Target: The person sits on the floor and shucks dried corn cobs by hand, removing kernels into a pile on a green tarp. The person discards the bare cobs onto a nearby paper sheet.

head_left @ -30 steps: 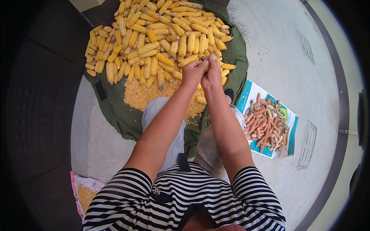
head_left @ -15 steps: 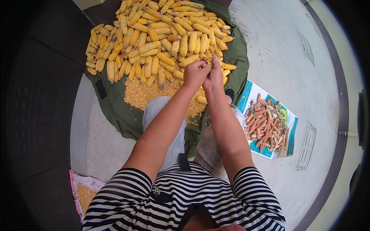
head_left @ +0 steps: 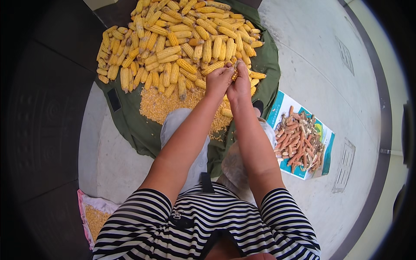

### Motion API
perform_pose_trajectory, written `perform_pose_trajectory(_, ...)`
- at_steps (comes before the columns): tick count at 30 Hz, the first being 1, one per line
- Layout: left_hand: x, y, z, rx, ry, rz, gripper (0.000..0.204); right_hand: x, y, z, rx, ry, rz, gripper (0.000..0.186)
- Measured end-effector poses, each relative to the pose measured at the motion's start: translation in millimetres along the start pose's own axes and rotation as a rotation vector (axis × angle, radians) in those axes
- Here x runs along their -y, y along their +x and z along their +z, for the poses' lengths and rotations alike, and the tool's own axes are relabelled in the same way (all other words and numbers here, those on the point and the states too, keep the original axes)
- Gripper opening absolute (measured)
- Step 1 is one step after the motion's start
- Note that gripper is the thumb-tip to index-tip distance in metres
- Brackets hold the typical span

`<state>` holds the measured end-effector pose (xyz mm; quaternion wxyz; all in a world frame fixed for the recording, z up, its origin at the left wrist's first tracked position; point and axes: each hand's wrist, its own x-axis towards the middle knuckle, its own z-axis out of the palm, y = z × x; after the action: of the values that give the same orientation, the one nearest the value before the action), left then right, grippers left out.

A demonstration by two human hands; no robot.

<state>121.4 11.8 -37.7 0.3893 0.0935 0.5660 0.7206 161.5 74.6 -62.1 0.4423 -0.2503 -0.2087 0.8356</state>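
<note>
One wide stretch of pale floor [head_left: 299, 56], bearing everything else. Upon it, a green cloth [head_left: 132, 132], wrinkled, with a small black patch [head_left: 114, 100] at its left side. On the cloth, a large heap [head_left: 173, 43] of unshelled yellow corn, lying in many directions. Below the heap in the view, a black-and-white striped shirt [head_left: 234, 216]; from its sleeves, two bare forearms, reaching up and converging toward the heap's lower right. Behind the forearms, pale trousers [head_left: 175, 119], knees apart. Between heap and knees, a spread of loose kernels [head_left: 160, 106], thinning toward the lower right. Beyond the right knee, flat on the floor, a white-and-teal sheet [head_left: 284, 102], carrying a pile of stripped cobs [head_left: 299, 141], reddish and whitish. At lower left, a pink-edged sack [head_left: 108, 206] with more grain inside. Right of the sheet, a slotted grate [head_left: 344, 167], set into the floor. Left hand [head_left: 219, 80] and right hand [head_left: 241, 84], close together, in front of the heap's lower right part, both gripping the same ear [head_left: 235, 75], only partly visible between bent fingers; exact finger placement impossible to tell. By the right knee, a dark shoe [head_left: 258, 104]. Near the kernels, under the right wrist, a lone ear [head_left: 226, 112].
</note>
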Motion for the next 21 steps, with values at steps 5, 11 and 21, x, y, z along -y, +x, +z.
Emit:
perform_pose_trajectory(5,0,0,-2,-0.021,-0.034,0.012,0.023,-2,-4,2,0.01,0.029,0.024,0.034)
perform_pose_trajectory(11,13,5,-2,-0.047,-0.048,0.047,0.02,-3,-8,6,0.03,0.015,0.008,0.034)
perform_pose_trajectory(21,2,-1,4,0.007,-0.036,0.058,0.021,-3,-5,-2,0.025,0.077,0.033,0.036)
